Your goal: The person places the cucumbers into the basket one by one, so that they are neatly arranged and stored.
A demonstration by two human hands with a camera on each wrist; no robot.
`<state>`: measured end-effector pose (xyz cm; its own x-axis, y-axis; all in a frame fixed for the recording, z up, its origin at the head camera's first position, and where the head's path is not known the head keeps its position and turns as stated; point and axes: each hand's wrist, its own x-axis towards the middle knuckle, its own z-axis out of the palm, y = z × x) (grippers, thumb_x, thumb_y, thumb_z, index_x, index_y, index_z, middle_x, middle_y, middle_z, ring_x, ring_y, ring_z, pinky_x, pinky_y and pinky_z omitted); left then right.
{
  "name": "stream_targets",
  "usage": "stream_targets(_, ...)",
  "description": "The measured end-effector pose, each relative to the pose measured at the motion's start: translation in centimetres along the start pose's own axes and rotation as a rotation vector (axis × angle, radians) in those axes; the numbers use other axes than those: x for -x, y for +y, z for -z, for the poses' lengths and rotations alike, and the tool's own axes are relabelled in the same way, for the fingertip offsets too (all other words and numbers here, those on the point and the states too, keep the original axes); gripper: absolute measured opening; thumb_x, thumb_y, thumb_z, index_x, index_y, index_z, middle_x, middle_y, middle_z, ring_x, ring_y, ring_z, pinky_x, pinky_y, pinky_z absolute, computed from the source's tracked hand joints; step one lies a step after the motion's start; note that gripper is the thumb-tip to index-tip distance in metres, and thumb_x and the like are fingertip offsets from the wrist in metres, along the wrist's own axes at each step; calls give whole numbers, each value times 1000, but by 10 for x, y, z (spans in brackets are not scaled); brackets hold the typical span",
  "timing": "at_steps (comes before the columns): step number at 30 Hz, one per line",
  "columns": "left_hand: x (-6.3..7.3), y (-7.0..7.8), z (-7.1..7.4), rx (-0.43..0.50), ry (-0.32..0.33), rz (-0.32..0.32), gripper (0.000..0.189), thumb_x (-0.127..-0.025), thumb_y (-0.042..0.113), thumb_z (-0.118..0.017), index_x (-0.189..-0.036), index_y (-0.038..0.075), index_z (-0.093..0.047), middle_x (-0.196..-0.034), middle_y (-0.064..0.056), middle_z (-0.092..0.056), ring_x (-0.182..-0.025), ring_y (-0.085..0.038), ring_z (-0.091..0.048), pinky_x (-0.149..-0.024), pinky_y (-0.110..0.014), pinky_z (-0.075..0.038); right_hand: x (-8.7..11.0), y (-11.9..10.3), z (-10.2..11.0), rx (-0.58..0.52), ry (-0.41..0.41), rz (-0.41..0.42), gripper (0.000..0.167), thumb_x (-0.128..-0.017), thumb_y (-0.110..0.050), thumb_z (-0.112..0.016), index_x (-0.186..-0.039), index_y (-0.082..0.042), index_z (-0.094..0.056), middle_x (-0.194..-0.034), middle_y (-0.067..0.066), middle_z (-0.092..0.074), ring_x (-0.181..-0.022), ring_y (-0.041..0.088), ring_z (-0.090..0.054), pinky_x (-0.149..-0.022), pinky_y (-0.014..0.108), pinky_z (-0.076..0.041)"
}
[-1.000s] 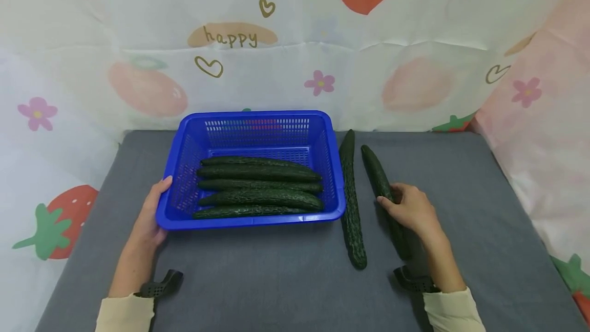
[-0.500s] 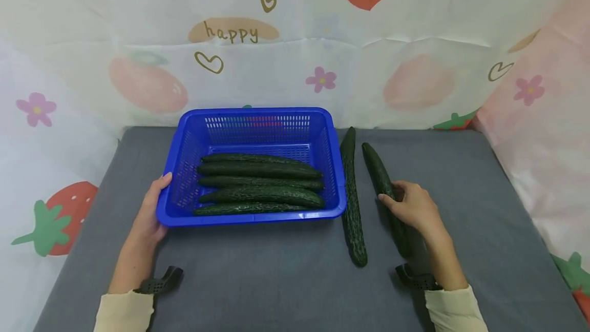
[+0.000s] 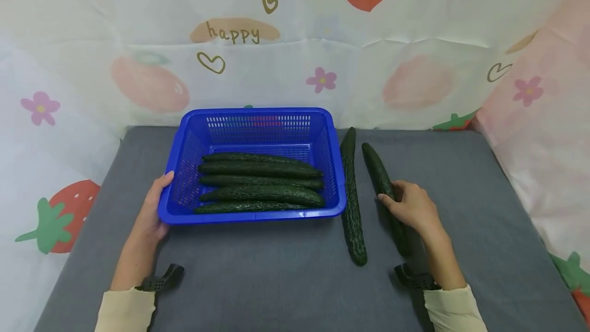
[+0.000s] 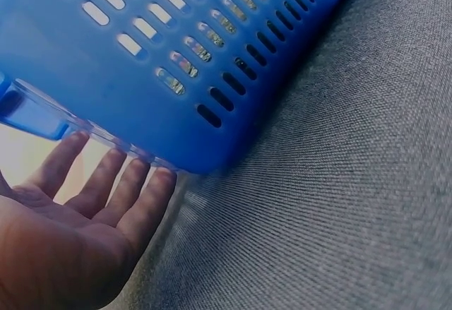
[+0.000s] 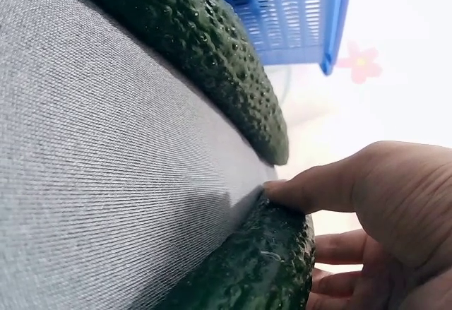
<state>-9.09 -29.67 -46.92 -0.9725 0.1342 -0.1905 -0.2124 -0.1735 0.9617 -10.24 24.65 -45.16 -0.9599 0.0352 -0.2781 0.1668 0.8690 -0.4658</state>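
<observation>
Your cucumber (image 3: 378, 173) is out to the right of the basket (image 3: 251, 216), long and dark green, with its far tip leaning left. Your right hand (image 3: 415, 208) pinches it near the middle, thumb on one side and fingers on the other, so the grip is narrow. (I cannot tell if all of the cucumber touches the cloth.) Your left hand (image 3: 149, 216) holds the left end of the blue basket: one tip lies over the rim, and four fingertips, a little bent, touch the outside.

Between the basket and your cucumber lies a second cucumber (image 3: 352, 209), just beside the basket's right side, its bumpy skin easy to see from your right wrist. Inside the basket, five more cucumbers (image 3: 262, 169) lie side by side, going left to right, nearer to you than to the back wall.

Under it all is a gray cloth (image 3: 276, 281). You wear pale sleeves (image 3: 454, 306), and a black clip (image 3: 161, 279) sticks out at each wrist. Behind stands a white sheet (image 3: 355, 65) with strawberries, pink flowers, hearts and the word "happy" on it.
</observation>
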Motion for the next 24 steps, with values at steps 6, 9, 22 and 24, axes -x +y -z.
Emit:
stream_targets(6,0,1,-1,-10,21,11,62,-112,49,-39,-166,23,-20,-146,6,-51,-128,-12,-58,-98,-28,-56,-1,-2,0,3,3,-5,66,-104,-40,-65,-150,5,-51,-124,29,-68,-107,43,-68,-85,58,-54)
stream_targets(9,1,1,-1,-15,30,14,64,-112,50,-39,-166,23,-19,-146,7,-50,-129,-13,-57,-98,-28,-56,-2,-3,-1,4,12,1,66,-104,-40,-64,-150,5,-52,-122,28,-69,-105,42,-68,-84,58,-54)
stream_targets(22,2,-1,3,11,3,-15,56,-113,46,-38,-162,22,-25,-142,6,-56,-124,-11,-62,-97,-29,-57,-2,-6,-3,12,40,17,66,-105,-44,-61,-148,5,-54,-130,30,-68,-111,46,-68,-87,61,-55)
stream_targets(24,1,-1,3,17,-8,-26,54,-113,45,-38,-161,23,-27,-141,6,-57,-122,-11,-63,-97,-29,-57,-2,-7,-2,22,45,13,65,-105,-44,-62,-148,5,-54,-131,30,-68,-112,47,-68,-87,62,-55)
